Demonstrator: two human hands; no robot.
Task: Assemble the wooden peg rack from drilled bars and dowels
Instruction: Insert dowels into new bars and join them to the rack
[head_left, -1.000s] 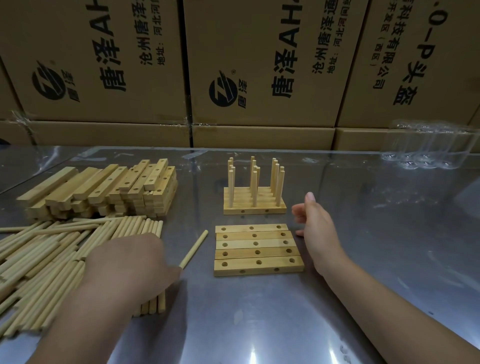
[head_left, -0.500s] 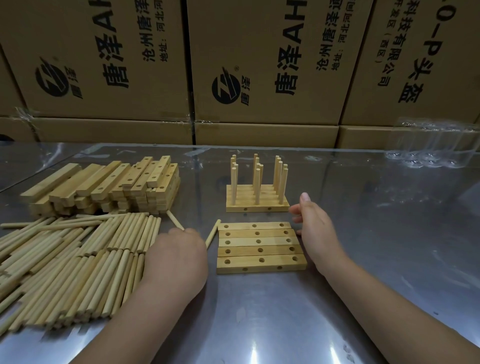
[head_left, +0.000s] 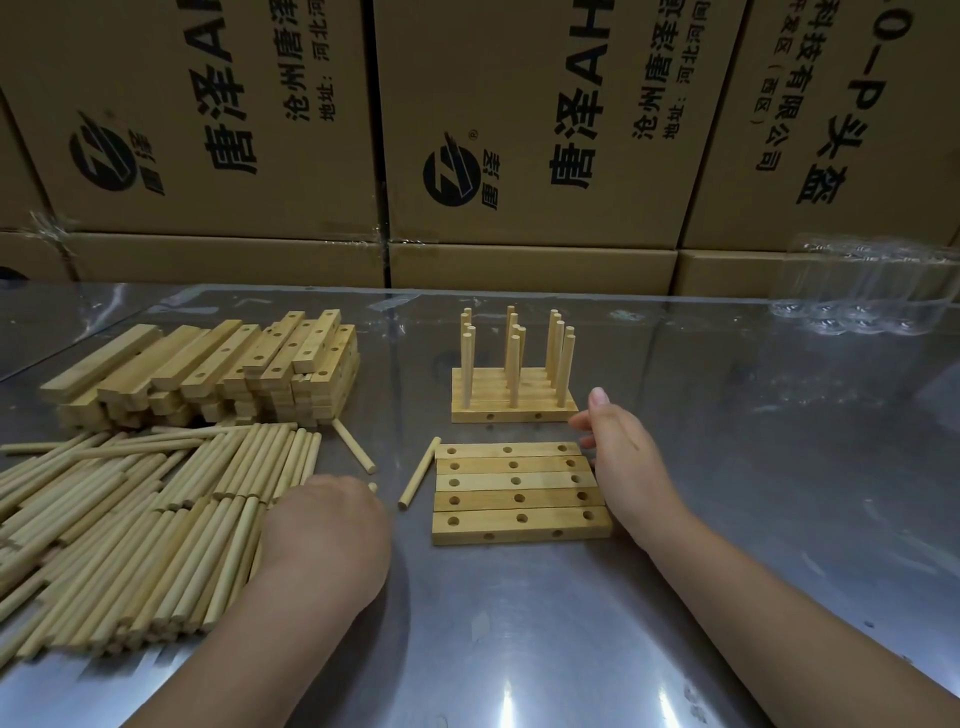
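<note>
— How far along is the rack?
— Five pale drilled wooden bars (head_left: 519, 493) lie side by side, flat on the shiny metal worktop (head_left: 519, 623), holes up and none filled. Behind them stands a finished wooden peg rack (head_left: 519, 411) with all its pegs upright.
— And the hands?
— The right hand (head_left: 621, 457) has its fingers fairly straight, laid against the bars' right ends, thumb up. The left hand (head_left: 327, 525) sits knuckles-up at the edge of the pile of round pale wooden dowels (head_left: 130, 519). A dowel tip shows just past it, but its fingers are hidden, so I cannot tell whether it grips anything.
— So the step is fetching pegs?
— I'd judge so. One loose dowel (head_left: 417, 478) lies just beside the bars' left ends. It would be best to brace the bars with the right hand so they sit flush, bring each dowel upright over a hole, and press straight down. A tilted peg could jam or nudge the bars apart.
— Which hole first?
— Probably a far corner, to avoid reaching over standing pegs.
</note>
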